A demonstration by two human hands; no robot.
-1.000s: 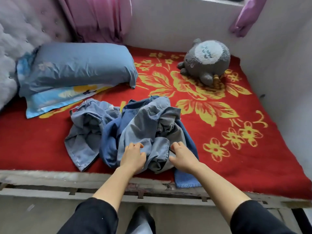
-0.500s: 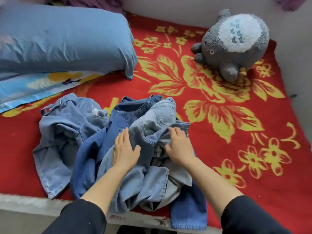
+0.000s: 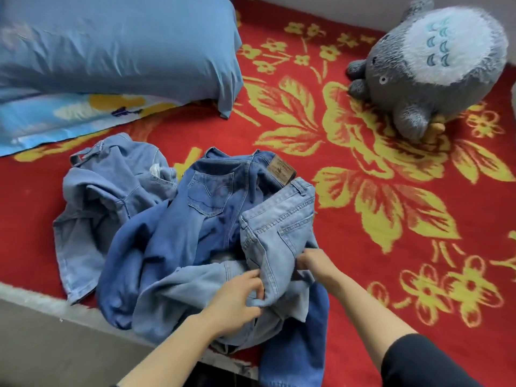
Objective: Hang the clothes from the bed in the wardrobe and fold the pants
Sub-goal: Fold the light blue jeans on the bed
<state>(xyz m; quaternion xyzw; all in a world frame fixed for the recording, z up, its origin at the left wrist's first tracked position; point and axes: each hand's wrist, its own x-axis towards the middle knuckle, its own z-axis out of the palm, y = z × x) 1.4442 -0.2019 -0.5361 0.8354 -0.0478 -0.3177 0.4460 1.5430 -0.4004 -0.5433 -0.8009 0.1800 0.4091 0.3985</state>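
Observation:
Three denim garments lie heaped on the red flowered bed (image 3: 349,275) near its front edge. On top is a light blue pair of jeans (image 3: 279,227), its waistband lifted. Beneath it lies a darker blue pair of jeans (image 3: 206,196) with a brown leather patch, and a pale denim garment (image 3: 106,191) is crumpled to the left. My left hand (image 3: 234,300) grips a fold of the light blue jeans near the bed's edge. My right hand (image 3: 315,263) grips the same jeans from the right side; its fingers are partly hidden in the cloth.
A blue pillow (image 3: 117,46) rests on a patterned pillowcase (image 3: 69,115) at the back left. A grey plush toy (image 3: 430,65) sits at the back right. The bed's grey front edge (image 3: 42,300) runs along the lower left.
The view has moved closer to the bed. Both hands have slid back toward me and now grip the light blue jeans, raising its waistband and uncovering the darker pair's back pocket and patch.

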